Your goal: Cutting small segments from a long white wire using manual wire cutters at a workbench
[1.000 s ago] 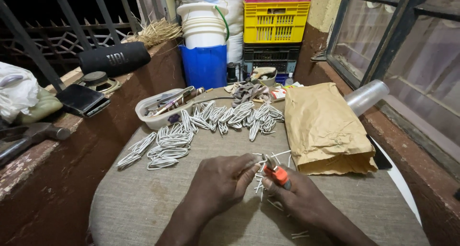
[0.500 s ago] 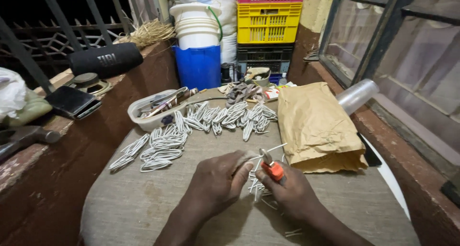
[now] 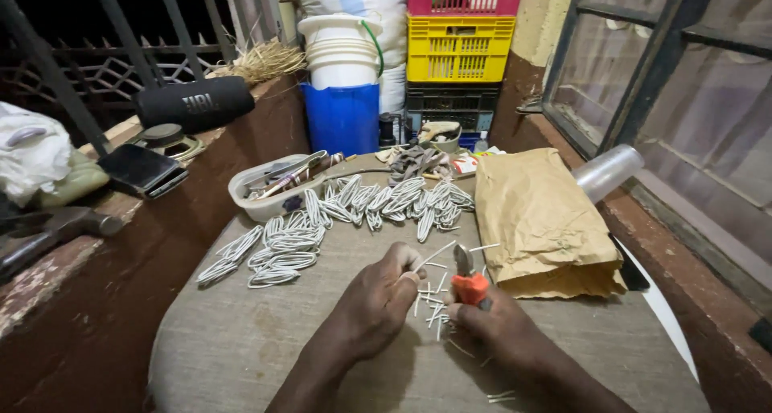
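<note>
Item: thin white wire piece [image 3: 434,256], near the front edge of the round cloth-covered table [image 3: 241,357]. Your left hand [image 3: 378,300] is closed, pinching 1 end; your right hand [image 3: 490,320] grips orange-handled pliers [image 3: 469,280]. Judged light, springy, easily bent; hold near the end. Looped white wire bundles [image 3: 281,248] lie behind.

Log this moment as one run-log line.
left hand: pinching white wire piece | right hand: gripping orange-handled cutters | table: wire loops, paper bag
</note>
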